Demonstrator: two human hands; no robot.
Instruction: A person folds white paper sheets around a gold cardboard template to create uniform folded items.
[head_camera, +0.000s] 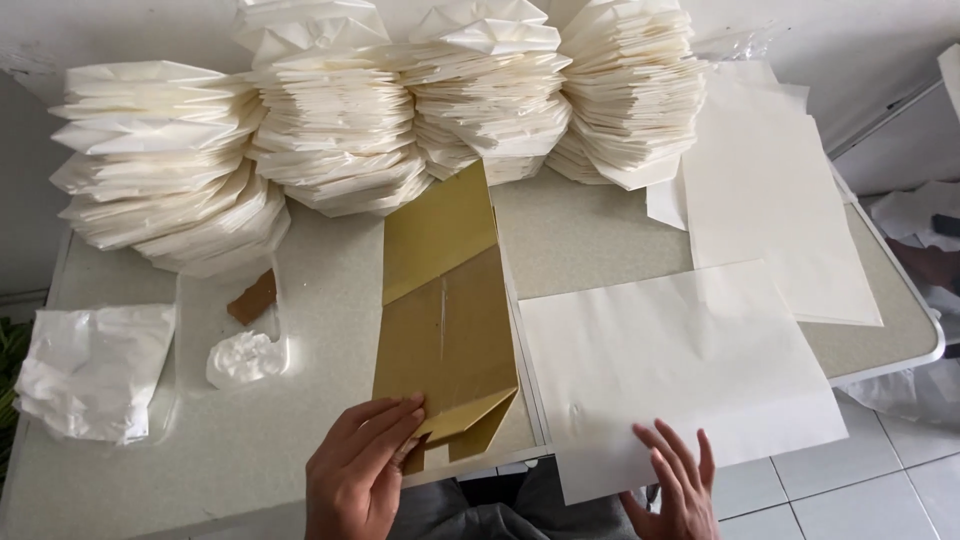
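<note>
A folded brown paper bag (447, 330) is being kept flat near the front edge of the counter (330, 300), its upper part standing up and leaning back toward the stacks behind. The left hand (362, 470) is being pressed down on the bag's folded lower corner — fingers together and stretched flat over the crease, nothing being clamped between them. The right hand (675, 480) is being rested, fingers spread apart, on the near edge of a white paper sheet (680, 370), which is lying just beside the bag and is hanging slightly past the counter's front rim. Nothing is being gripped by this hand either; the sheet is only being touched from above.

Behind that sheet, a pile of more white sheets (770, 190) is being kept along the right side of the counter. Across the back, tall stacks of folded white paper pieces (340, 110) are being stored in leaning columns. To the left of the bag, a small brown cardboard scrap (252, 298) and a crumpled white wad (245, 357) are lying close together — and further left a crumpled clear plastic bag (92, 370) is sitting near the counter's edge.
</note>
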